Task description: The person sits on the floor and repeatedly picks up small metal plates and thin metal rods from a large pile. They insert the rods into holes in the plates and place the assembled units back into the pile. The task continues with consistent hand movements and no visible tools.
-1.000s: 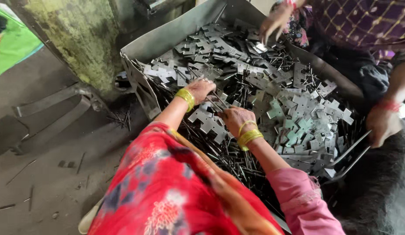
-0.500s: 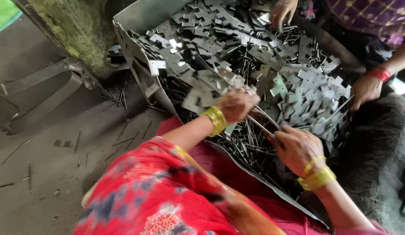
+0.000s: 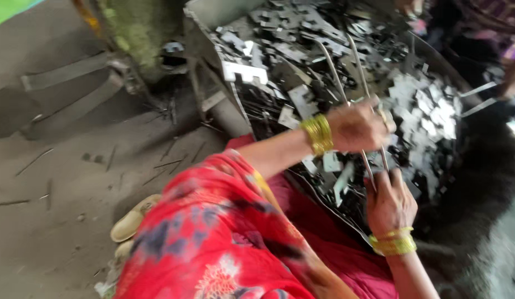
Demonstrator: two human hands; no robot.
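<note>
A big sheet-metal tray (image 3: pixel 205 22) holds a heap of flat cross-shaped metal pieces (image 3: pixel 429 113). Two thin metal rods (image 3: pixel 331 67) rise slanted out of the heap towards the far left. My left hand (image 3: pixel 357 127), with gold bangles at the wrist, is closed around the rods at their middle. My right hand (image 3: pixel 390 204), also bangled, grips their lower ends just below the left hand. Both hands hover over the near edge of the tray, above my red clothing. The picture is blurred by motion.
Another person's hand (image 3: pixel 512 75) shows blurred at the tray's far right. A green-stained metal post (image 3: pixel 133 33) stands left of the tray. Flat metal strips (image 3: pixel 63 72) and loose nails lie on the grey floor. A pale sandal (image 3: pixel 131 222) sits near my knee.
My hands have come together: the left one lifted from the heap with the two rods, and the right one moved up to grip their lower ends. The view swung left.
</note>
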